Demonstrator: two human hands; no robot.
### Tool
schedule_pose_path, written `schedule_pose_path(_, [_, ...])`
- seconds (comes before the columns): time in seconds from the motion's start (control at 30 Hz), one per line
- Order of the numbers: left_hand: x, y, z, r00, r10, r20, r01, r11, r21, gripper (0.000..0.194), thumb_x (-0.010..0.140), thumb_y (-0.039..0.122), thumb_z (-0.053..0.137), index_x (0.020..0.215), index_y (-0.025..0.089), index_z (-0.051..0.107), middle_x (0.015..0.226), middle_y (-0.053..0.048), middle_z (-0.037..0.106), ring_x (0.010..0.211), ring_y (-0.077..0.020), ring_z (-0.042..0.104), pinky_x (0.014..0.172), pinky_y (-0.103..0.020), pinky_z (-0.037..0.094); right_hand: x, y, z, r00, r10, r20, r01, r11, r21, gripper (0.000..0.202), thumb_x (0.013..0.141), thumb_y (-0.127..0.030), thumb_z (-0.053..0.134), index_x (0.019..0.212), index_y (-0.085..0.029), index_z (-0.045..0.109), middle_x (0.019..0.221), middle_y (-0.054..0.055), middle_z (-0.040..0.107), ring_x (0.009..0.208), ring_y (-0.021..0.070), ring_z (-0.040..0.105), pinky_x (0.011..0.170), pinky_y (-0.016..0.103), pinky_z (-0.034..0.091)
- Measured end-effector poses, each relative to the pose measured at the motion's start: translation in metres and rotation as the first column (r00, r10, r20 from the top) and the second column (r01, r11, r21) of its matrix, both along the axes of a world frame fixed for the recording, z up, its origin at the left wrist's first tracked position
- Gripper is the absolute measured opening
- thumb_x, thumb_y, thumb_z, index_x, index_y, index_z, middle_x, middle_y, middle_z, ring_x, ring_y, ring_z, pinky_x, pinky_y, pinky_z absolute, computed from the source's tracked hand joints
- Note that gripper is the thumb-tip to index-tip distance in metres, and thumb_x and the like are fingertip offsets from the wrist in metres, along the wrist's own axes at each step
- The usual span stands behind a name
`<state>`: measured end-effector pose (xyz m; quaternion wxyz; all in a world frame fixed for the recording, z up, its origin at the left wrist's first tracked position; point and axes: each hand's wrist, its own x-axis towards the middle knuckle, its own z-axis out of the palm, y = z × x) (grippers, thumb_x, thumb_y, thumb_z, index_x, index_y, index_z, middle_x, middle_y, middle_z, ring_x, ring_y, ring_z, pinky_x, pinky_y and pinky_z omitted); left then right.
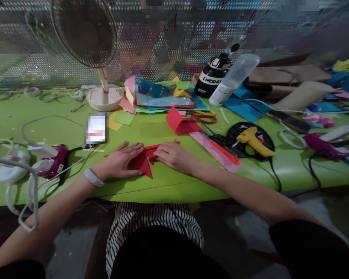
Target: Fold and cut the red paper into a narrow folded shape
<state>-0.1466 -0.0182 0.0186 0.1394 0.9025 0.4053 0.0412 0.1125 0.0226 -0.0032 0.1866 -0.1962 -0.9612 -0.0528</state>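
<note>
Red folded paper (143,162) lies on the green tabletop (139,135), with pointed corners showing between my hands. My left hand (122,159) rests flat on its left part, fingers spread, and a pale band is on that wrist. My right hand (172,157) is closed at the paper's right part, its fingertips pressed together on the red edge. Just beyond my right hand sits another curled red sheet (182,123). Red-handled scissors (205,118) lie behind that sheet.
A yellow glue gun (254,141) rests on a black disc at right, beside pink strips (218,151). A phone (96,130), purple power strip (54,161) and cables are at left. Behind stand a fan (104,97), a black bottle (211,79) and a clear bottle (235,79).
</note>
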Motion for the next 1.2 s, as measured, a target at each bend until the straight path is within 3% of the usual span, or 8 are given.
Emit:
schedule_pose_path(0.37, [0.056, -0.002, -0.008, 0.998, -0.056, -0.009, 0.056, 0.998, 0.026, 0.076, 0.095, 0.058, 0.042, 0.15, 0.007, 0.03, 0.156, -0.018, 0.03, 0.145, -0.0256, 0.029, 0.121, -0.042, 0.02, 0.054, -0.002, 0.009, 0.996, -0.075, -0.054, 0.067, 0.987, -0.148, 0.03, 0.097, -0.017, 0.045, 0.12, -0.015, 0.064, 0.104, 0.011, 0.071, 0.094, 0.0236, 0.061, 0.083, 0.04, 0.048])
schedule_pose_path(0.5, [0.065, 0.002, -0.014, 0.999, -0.028, -0.018, 0.029, 0.996, 0.079, 0.075, 0.096, 0.057, 0.042, 0.149, 0.005, 0.03, 0.155, -0.019, 0.031, 0.146, -0.0265, 0.026, 0.121, -0.043, 0.02, 0.058, -0.005, 0.003, 0.983, -0.076, -0.168, 0.022, 0.953, -0.302, 0.024, 0.098, -0.024, 0.048, 0.108, -0.016, 0.069, 0.105, 0.011, 0.071, 0.096, 0.0226, 0.063, 0.085, 0.039, 0.049])
schedule_pose_path(0.6, [0.068, 0.001, -0.014, 1.0, 0.005, 0.004, -0.005, 0.995, 0.095, 0.073, 0.095, 0.056, 0.044, 0.147, 0.006, 0.034, 0.155, -0.02, 0.033, 0.144, -0.0295, 0.031, 0.12, -0.046, 0.025, 0.052, -0.008, 0.003, 0.945, -0.196, -0.26, 0.033, 0.852, -0.522, 0.026, 0.097, -0.035, 0.052, 0.09, -0.017, 0.07, 0.091, 0.008, 0.07, 0.085, 0.0195, 0.063, 0.078, 0.034, 0.049])
schedule_pose_path(0.67, [0.069, 0.0, -0.013, 0.999, 0.028, 0.047, -0.033, 0.994, 0.103, 0.071, 0.093, 0.057, 0.047, 0.144, 0.008, 0.039, 0.151, -0.02, 0.038, 0.139, -0.0318, 0.037, 0.116, -0.048, 0.031, 0.048, -0.008, 0.003, 0.906, -0.343, -0.249, 0.087, 0.726, -0.682, 0.028, 0.094, -0.039, 0.055, 0.082, -0.018, 0.068, 0.081, 0.005, 0.068, 0.075, 0.0177, 0.061, 0.07, 0.031, 0.048])
schedule_pose_path(0.77, [0.069, 0.001, -0.013, 0.992, 0.052, 0.111, -0.066, 0.99, 0.121, 0.07, 0.091, 0.058, 0.051, 0.141, 0.01, 0.044, 0.142, -0.02, 0.048, 0.13, -0.0321, 0.047, 0.11, -0.048, 0.04, 0.042, -0.006, 0.001, 0.819, -0.527, -0.228, 0.096, 0.518, -0.85, 0.022, 0.088, -0.039, 0.062, 0.093, -0.018, 0.065, 0.079, 0.002, 0.068, 0.073, 0.0167, 0.062, 0.067, 0.03, 0.047])
schedule_pose_path(0.87, [0.068, 0.001, -0.015, 0.989, 0.064, 0.134, -0.083, 0.987, 0.136, 0.071, 0.091, 0.059, 0.051, 0.141, 0.011, 0.041, 0.14, -0.019, 0.05, 0.127, -0.0311, 0.051, 0.108, -0.048, 0.043, 0.037, -0.005, -0.003, 0.754, -0.613, -0.238, 0.062, 0.426, -0.903, 0.03, 0.084, -0.04, 0.066, 0.103, -0.019, 0.06, 0.078, 0.001, 0.068, 0.074, 0.0165, 0.063, 0.071, 0.03, 0.047])
schedule_pose_path(0.97, [0.066, 0.001, -0.016, 0.992, 0.044, 0.115, -0.058, 0.991, 0.124, 0.07, 0.094, 0.059, 0.045, 0.143, 0.01, 0.039, 0.146, -0.018, 0.046, 0.134, -0.0296, 0.046, 0.114, -0.047, 0.035, 0.033, -0.005, -0.003, 0.744, -0.625, -0.236, 0.078, 0.432, -0.899, 0.025, 0.084, -0.041, 0.065, 0.095, -0.019, 0.059, 0.078, 0.001, 0.068, 0.073, 0.0162, 0.062, 0.069, 0.03, 0.047])
schedule_pose_path(1.2, [0.064, -0.002, -0.012, 1.0, 0.005, 0.023, -0.006, 0.997, 0.074, 0.079, 0.094, 0.067, 0.031, 0.152, 0.012, 0.027, 0.156, -0.016, 0.029, 0.145, -0.0273, 0.028, 0.122, -0.051, 0.008, 0.027, -0.008, 0.004, 0.807, -0.566, -0.168, 0.224, 0.557, -0.8, 0.02, 0.091, -0.033, 0.055, 0.086, -0.018, 0.067, 0.076, 0.002, 0.07, 0.066, 0.015, 0.061, 0.062, 0.028, 0.045])
